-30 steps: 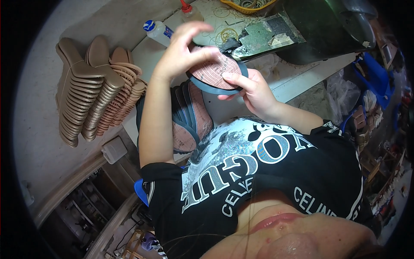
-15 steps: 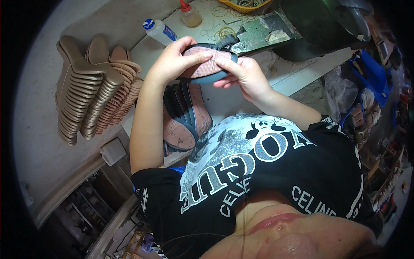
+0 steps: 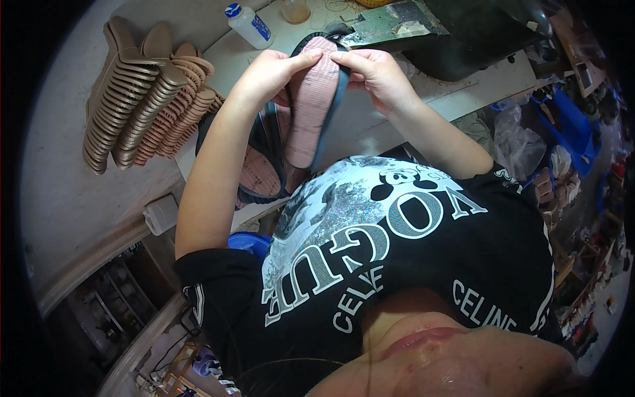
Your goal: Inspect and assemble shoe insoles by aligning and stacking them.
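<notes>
Held upright between both hands is a sandal (image 3: 312, 109) with its pink, ribbed underside toward me. Its rim is dark grey-blue, and black strap material gathers at the far end. My left hand (image 3: 271, 76) grips its upper left edge, thumb pressed on the pink face. On the opposite edge, my right hand (image 3: 378, 74) pinches it the same way, thumb near the other thumb. The other fingers are partly hidden behind it. Just left of its lower part, several similar dark-rimmed pink-soled pieces (image 3: 259, 173) lie together on the white table, partly covered by my left forearm.
Nested stacks of bronze and tan shoe soles (image 3: 122, 99) lean at the left. A white bottle with a blue cap (image 3: 250, 26) and a bottle of yellowish liquid (image 3: 295, 11) stand behind. A stained green board (image 3: 390, 25) lies far right. Clear plastic bags (image 3: 519, 135) hang beyond the table (image 3: 370, 132).
The sandal has turned from lying crosswise to lengthwise, its pink underside now showing in full. Both hands have shifted to its far end, thumbs still on the pink face. The view has shifted slightly.
</notes>
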Tool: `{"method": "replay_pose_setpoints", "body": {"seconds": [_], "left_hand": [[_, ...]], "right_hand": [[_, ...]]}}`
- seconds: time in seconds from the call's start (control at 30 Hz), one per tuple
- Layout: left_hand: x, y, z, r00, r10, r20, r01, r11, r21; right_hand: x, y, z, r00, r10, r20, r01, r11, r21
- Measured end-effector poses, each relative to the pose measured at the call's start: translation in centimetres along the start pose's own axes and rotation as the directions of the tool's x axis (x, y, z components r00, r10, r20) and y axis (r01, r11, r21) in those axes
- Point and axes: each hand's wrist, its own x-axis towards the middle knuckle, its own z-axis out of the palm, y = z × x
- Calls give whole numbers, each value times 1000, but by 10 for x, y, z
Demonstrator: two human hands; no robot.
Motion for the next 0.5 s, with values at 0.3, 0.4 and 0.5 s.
{"method": "replay_pose_setpoints", "body": {"seconds": [0.3,0.4,0.5], "left_hand": [[-19,6,15,996,-49,78,61,984,-164],[-16,-5,14,997,-19,79,30,988,-149],[-11,-8,15,985,37,-166,-76,969,-235]], "right_hand": [[-28,4,-21,982,130,140,-108,982,-152],[-14,2,-17,984,131,123,-111,981,-157],[0,1,-14,981,139,131,-114,977,-182]]}}
